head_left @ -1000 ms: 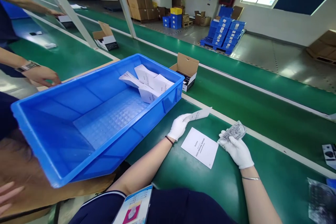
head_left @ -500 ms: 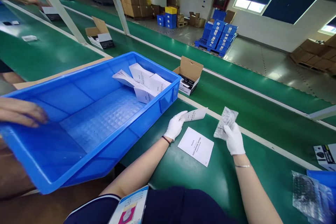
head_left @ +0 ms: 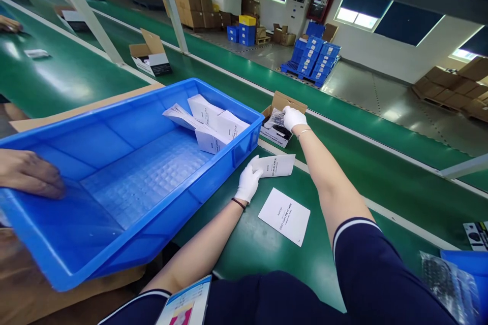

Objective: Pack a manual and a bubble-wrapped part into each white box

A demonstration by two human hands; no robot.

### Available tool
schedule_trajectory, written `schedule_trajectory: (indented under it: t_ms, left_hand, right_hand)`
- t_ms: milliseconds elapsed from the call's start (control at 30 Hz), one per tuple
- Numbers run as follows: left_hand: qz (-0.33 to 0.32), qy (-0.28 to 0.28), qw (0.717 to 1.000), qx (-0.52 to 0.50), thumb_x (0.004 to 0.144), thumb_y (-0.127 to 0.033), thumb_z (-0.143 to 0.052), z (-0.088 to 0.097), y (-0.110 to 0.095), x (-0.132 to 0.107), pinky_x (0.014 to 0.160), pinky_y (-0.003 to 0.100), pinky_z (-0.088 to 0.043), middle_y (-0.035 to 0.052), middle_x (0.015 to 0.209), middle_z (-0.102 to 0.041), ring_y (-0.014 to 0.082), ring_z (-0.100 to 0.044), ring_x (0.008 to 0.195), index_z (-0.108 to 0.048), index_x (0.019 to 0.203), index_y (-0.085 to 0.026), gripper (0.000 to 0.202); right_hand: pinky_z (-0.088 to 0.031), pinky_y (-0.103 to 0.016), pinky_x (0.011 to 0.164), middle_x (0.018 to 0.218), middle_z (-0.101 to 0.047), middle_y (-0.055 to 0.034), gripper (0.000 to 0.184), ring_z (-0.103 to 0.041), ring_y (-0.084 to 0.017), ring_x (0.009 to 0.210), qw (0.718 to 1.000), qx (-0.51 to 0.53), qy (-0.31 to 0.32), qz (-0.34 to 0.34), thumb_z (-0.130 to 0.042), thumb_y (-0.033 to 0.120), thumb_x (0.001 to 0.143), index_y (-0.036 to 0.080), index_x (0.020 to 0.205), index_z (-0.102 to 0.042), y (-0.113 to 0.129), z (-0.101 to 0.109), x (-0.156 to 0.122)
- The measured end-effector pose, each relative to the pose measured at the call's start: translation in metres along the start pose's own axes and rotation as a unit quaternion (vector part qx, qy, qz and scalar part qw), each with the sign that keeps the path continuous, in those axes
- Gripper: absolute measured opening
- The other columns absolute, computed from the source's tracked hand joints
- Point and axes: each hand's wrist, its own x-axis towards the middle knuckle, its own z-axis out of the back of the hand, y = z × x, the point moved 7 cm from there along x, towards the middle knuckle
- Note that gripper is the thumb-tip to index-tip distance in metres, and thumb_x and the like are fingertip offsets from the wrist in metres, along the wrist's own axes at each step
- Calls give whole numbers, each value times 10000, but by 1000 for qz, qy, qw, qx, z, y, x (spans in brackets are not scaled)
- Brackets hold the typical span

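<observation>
My right hand, in a white glove, reaches out over an open cardboard box on the green conveyor belt and grips a clear bubble-wrap packet at the box's mouth. My left hand, also gloved, pinches a folded white leaflet above the green bench, just right of the blue bin. A second white leaflet lies flat on the bench below it.
A large blue plastic bin with several white leaflets in its far corner stands tilted at left; another person's hand rests on its rim. Another open box rides the belt farther left. Bubble-wrap packets lie at right.
My right hand has carried the bubble-wrap packet from above the bench forward to the open box on the belt. The left hand has stayed put with its leaflet.
</observation>
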Motion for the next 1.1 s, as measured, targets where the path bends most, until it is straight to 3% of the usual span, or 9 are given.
schedule_trajectory:
  t_ms: [200,400,500,600,667,767,933,1000,1100]
  left_hand:
    - [-7,4,1000,10,792,-84,-547,-2,3,2,1182,403,-385,88,1363,-643,250,-585,1278,-569,1395,-143,607]
    - [-16,-35,998,-57,789,-84,-571,3,8,7,1214,400,-347,86,1411,-607,252,-552,1325,-537,1428,-165,645]
    - [-3,-58,991,-122,751,-45,-573,5,11,9,1206,386,-363,64,1417,-603,239,-556,1319,-502,1455,-202,724]
    - [19,-41,976,-214,717,-72,-622,0,12,9,1097,373,-482,76,1385,-624,244,-601,1255,-514,1424,-209,728]
    - [46,3,959,-278,735,-143,-654,-9,11,6,942,346,-567,105,1359,-637,245,-652,1159,-501,1425,-199,709]
    - [97,35,944,-314,821,-259,-614,-14,11,-2,737,290,-574,152,1316,-653,189,-711,900,-331,1540,-182,777]
    - [109,41,954,-275,920,-368,-525,-10,6,-8,794,274,-549,164,1282,-667,143,-703,853,-288,1557,-152,713]
    - [110,45,957,-266,902,-350,-551,-10,7,-7,814,275,-544,166,1277,-669,145,-703,873,-354,1522,-133,686]
    - [93,60,962,-249,886,-345,-572,-12,8,-4,828,290,-541,160,1234,-687,151,-701,870,-429,1471,-121,642]
  right_hand:
    - [-478,-378,918,1231,-665,-189,355,-620,-283,1087,998,-23,62,-19,-547,286,942,147,1247,-665,-4,-40,6]
    - [-462,-465,922,1326,-587,-238,403,-544,-373,1198,998,-64,9,-18,-445,225,961,117,1306,-623,-11,-27,-18]
    - [-448,-432,936,1338,-596,-152,414,-542,-321,1190,989,-37,-38,138,-352,342,1025,196,1324,-598,18,-17,-66]
    - [-408,-470,999,1340,-604,-136,480,-519,-339,1227,917,-26,-11,398,-554,500,951,209,1330,-596,58,-31,-150]
    - [-377,-509,1040,1366,-597,-144,466,-490,-345,1278,890,-49,8,452,-575,405,955,194,1371,-571,65,-44,-192]
    - [-360,-489,1089,1353,-627,-124,425,-508,-276,1286,925,-63,-28,373,-341,185,1019,196,1361,-592,44,-43,-202]
    - [-229,-489,1191,1522,-483,-130,566,-359,-254,1439,972,-60,-154,165,-176,138,1002,164,1473,-488,-17,-12,-144]
    - [-228,-518,1180,1534,-455,-168,547,-350,-284,1440,985,-62,-134,87,-187,169,1009,125,1480,-460,-34,-17,-119]
    - [-337,-531,1107,1538,-422,-228,566,-415,-356,1379,999,-14,-41,-23,-322,430,1028,103,1476,-437,-55,-41,-97]
